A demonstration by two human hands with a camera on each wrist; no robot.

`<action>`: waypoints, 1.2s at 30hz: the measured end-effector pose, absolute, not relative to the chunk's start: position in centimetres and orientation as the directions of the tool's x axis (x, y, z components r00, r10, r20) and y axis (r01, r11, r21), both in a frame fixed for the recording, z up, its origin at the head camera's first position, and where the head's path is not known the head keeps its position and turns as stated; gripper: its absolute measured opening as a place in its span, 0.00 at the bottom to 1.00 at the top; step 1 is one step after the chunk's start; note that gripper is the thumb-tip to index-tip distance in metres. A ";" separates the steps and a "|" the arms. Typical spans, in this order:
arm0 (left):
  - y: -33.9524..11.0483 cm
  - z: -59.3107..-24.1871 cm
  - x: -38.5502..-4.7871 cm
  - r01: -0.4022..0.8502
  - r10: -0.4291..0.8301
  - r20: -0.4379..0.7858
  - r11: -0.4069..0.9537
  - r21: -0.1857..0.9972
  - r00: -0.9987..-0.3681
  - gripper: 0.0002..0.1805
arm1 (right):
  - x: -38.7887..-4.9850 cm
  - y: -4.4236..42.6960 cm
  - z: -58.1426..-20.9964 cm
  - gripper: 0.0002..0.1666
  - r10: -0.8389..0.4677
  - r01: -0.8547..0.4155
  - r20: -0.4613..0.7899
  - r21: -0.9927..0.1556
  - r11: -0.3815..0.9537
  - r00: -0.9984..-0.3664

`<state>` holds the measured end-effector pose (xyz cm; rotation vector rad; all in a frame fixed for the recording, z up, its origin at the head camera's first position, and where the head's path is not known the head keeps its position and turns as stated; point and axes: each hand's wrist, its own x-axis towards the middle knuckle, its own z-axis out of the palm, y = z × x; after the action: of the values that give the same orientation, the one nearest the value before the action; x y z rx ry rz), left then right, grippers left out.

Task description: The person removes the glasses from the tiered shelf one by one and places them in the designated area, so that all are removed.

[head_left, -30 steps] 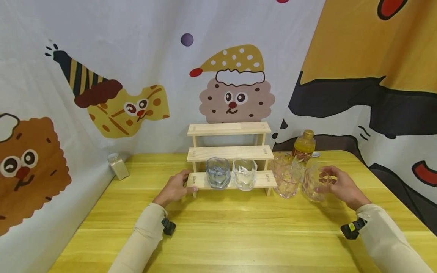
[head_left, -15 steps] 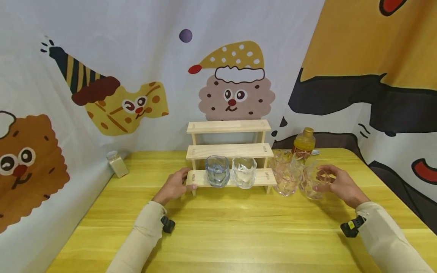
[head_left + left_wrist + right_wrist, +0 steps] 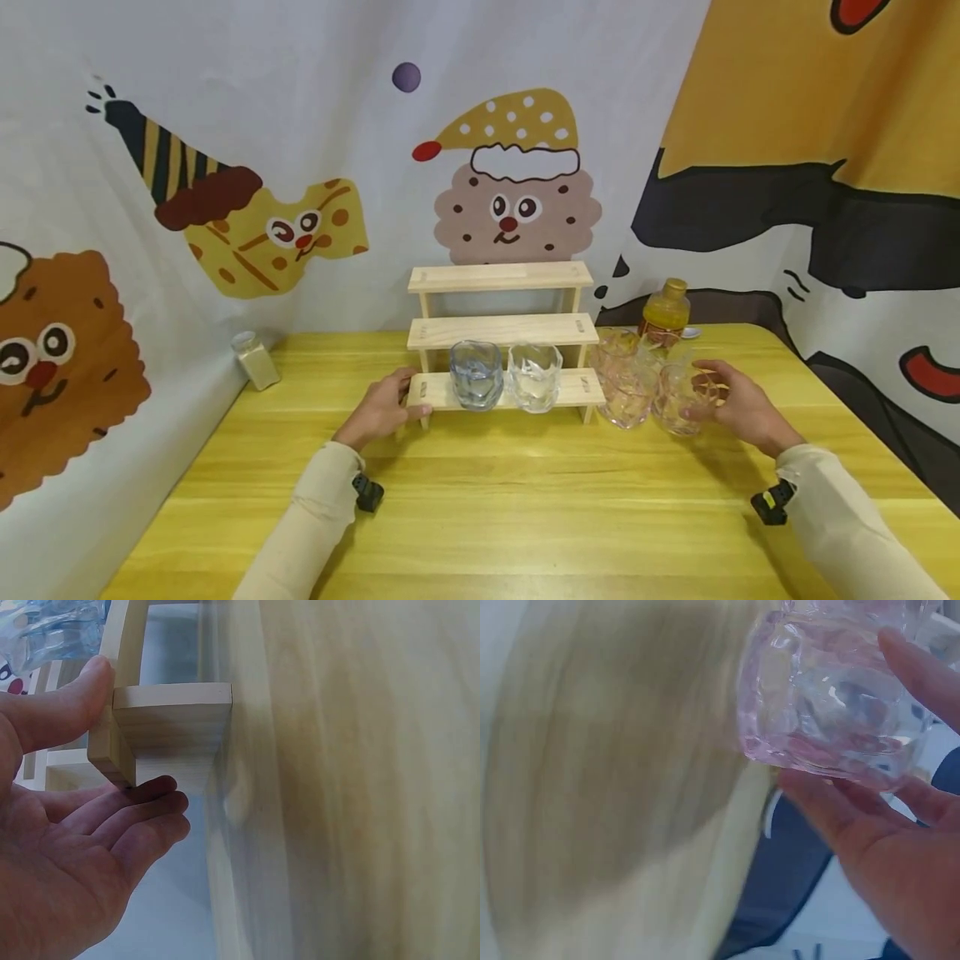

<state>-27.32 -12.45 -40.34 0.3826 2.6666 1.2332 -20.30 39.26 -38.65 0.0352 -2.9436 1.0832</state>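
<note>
My left hand (image 3: 380, 408) grips the left end of a three-tier wooden stand (image 3: 498, 331), thumb over the lowest shelf's end, fingers on its other side in the left wrist view. On that bottom shelf stand a bluish glass (image 3: 477, 379) and a clear glass (image 3: 535, 382), side by side. At the right, my right hand (image 3: 746, 406) holds a pale pink faceted glass (image 3: 832, 705) between thumb and fingers. This glass stands close beside other pinkish clear glasses (image 3: 626, 392) right of the stand; their exact number is hard to tell.
An amber bottle (image 3: 667, 312) stands behind the pinkish glasses, with a small pale object (image 3: 691, 332) next to it. A small jar (image 3: 256, 361) is at the table's far left. A cartoon-printed curtain (image 3: 337, 100) closes off the back of the yellow wooden table (image 3: 480, 517).
My right hand has shifted slightly left with the pink glass, toward the other glasses. The left hand stays on the stand. The head view has tilted a little.
</note>
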 end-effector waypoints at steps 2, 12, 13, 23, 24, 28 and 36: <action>-12.4 -40.2 -27.3 0.158 0.303 -0.051 0.623 0.766 -0.951 0.40 | -20.2 39.0 -38.1 0.59 -0.026 -0.032 0.018 -0.572 0.820 -0.999; -12.3 -40.2 -27.2 0.151 0.295 -0.051 0.622 0.768 -0.954 0.41 | -18.2 31.9 -33.5 0.47 -0.134 -0.230 0.292 -0.327 0.917 -0.947; -12.3 -40.2 -27.2 0.150 0.293 -0.050 0.620 0.770 -0.955 0.41 | -18.1 30.9 -33.2 0.45 -0.159 -0.264 0.323 -0.316 0.911 -0.933; -12.4 -40.2 -27.2 0.140 0.288 -0.059 0.623 0.770 -0.956 0.41 | -19.6 23.2 -33.9 0.42 -0.258 -0.423 0.385 -0.443 0.791 -0.886; -12.4 -40.2 -27.2 0.138 0.286 -0.060 0.624 0.769 -0.956 0.41 | -19.9 22.7 -34.2 0.42 -0.253 -0.418 0.377 -0.462 0.782 -0.891; -12.4 -40.2 -27.3 0.140 0.285 -0.060 0.633 0.761 -0.957 0.41 | -21.1 21.1 -35.3 0.46 -0.204 -0.362 0.320 -0.584 0.726 -0.925; -12.4 -40.2 -27.2 0.150 0.289 -0.052 0.634 0.759 -0.956 0.42 | -22.3 18.5 -36.5 0.55 -0.101 -0.248 0.239 -0.733 0.634 -0.966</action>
<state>-27.18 -12.38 -40.20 0.3638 2.6845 1.2237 -22.32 18.49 -36.54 0.2885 -2.6774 1.2409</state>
